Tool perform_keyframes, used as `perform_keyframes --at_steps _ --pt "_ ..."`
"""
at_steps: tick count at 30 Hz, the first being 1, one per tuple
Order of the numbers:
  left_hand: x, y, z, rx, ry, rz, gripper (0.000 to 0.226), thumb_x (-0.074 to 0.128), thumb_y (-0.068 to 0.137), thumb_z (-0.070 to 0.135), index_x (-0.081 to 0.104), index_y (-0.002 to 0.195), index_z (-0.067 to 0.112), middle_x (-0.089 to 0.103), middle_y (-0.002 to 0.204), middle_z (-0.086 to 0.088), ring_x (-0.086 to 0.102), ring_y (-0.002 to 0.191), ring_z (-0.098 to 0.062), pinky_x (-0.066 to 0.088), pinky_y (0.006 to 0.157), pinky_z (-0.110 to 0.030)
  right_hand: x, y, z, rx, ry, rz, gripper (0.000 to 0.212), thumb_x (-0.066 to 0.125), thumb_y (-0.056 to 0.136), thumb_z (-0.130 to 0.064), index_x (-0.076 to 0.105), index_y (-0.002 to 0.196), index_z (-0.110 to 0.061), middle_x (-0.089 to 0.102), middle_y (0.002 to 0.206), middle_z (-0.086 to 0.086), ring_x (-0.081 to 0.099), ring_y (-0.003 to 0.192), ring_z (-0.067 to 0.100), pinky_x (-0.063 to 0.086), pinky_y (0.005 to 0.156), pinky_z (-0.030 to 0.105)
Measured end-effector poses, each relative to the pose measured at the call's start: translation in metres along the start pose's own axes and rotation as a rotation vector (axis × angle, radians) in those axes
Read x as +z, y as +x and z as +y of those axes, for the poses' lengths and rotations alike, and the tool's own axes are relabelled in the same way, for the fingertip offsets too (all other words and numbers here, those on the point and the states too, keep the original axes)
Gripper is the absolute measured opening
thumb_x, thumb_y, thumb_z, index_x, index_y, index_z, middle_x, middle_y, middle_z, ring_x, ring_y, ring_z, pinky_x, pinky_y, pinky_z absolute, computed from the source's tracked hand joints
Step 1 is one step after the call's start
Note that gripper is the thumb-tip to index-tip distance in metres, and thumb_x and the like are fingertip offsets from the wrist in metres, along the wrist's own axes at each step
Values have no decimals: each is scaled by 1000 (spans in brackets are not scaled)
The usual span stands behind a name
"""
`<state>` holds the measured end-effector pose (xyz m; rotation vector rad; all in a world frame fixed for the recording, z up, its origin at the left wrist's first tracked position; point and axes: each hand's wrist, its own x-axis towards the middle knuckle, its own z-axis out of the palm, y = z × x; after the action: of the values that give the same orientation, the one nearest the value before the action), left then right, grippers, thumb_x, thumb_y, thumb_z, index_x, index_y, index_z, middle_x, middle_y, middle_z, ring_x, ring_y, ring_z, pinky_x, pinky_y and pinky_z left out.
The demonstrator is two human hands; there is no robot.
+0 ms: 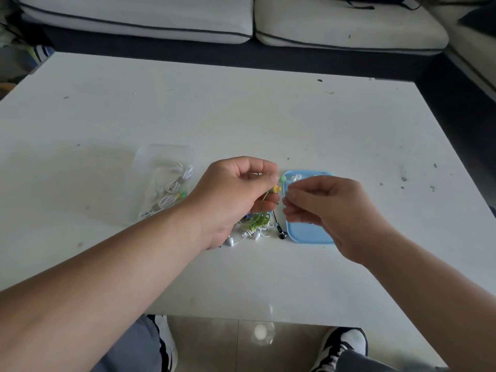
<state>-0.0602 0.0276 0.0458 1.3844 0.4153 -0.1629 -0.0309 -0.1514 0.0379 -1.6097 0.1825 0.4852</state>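
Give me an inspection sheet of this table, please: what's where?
Surface: white table, speckled with dark marks.
Job's things: yellow-green earphones; blue tray, small clear pieces at its far end.
Clutter: clear bag of white earphones, left; black earphone beside tray.
Hands: left hand pinches the yellow-green earphones; right hand curled over the tray, hold too blurred to tell.
Cables: green and white cords tangled under left hand.
Surroundings: sofa behind; shoes below.

Head camera looks forward and down, close over table.
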Motion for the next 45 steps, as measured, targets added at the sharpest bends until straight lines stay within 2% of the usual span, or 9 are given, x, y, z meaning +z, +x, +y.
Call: perform_keyframes --at_steps 7,15,22,26,30,33,38,42,45 --pt "0 2 4 45 -16 35 13 76 92 8 78 103 13 73 78 -4 71 66 -16 58 61 -24 9 -1 -11 44 297 -133 27 66 91 8 67 117 10 76 101 27 78 84 29 62 72 27" --pt "-1 5 3 48 -116 14 21 64 100 5 73 119 4 75 102 -16 77 82 -17 62 76 -26 9 -1 -12 104 329 -141 9 68 89 4 73 96 2 77 86 16 76 75 21 61 68 25" --pt "0 4 2 74 -71 30 16 71 94 2 75 110 5 73 87 -11 75 73 -19 63 74 -29 9 -2 -11 83 272 -141 3 75 81 -3 77 80 -5 76 83 16 73 70 18 60 63 25" --pt "1 3 3 111 -77 58 15 73 93 2 75 107 5 73 83 -9 75 72 -17 64 75 -33 12 -3 -12 77 238 -171 16 74 83 1 77 70 -9 76 81 15 72 69 18 60 63 25" --pt "0 3 2 165 2 84 17 76 92 4 75 109 8 72 70 3 76 69 -17 65 81 -39 13 -2 -12 66 215 -145 8 76 82 2 76 77 -5 74 79 14 69 66 18 60 62 25" --pt "2 1 0 205 71 128 16 77 92 8 76 107 13 75 78 -2 78 73 -21 65 83 -43 14 -1 -10 48 192 -133 4 77 82 2 76 84 -1 74 82 17 66 64 17 59 61 24" --pt "4 0 -1 245 123 159 15 79 91 13 77 104 19 76 91 -7 79 75 -25 65 83 -46 13 1 -9 29 177 -118 21 79 84 -6 76 101 5 76 94 21 66 71 16 57 63 25" --pt "3 1 0 252 139 128 19 80 90 11 78 107 21 73 81 6 77 75 -14 64 82 -35 11 3 -8 48 228 -115 29 79 85 -7 73 109 8 73 95 18 67 71 16 58 63 26" --pt "2 3 -1 245 152 92 30 81 86 8 78 111 25 76 90 2 79 88 -23 62 92 -43 8 5 -9 43 268 -96 25 78 85 -6 73 106 6 70 92 17 67 71 17 57 61 26"
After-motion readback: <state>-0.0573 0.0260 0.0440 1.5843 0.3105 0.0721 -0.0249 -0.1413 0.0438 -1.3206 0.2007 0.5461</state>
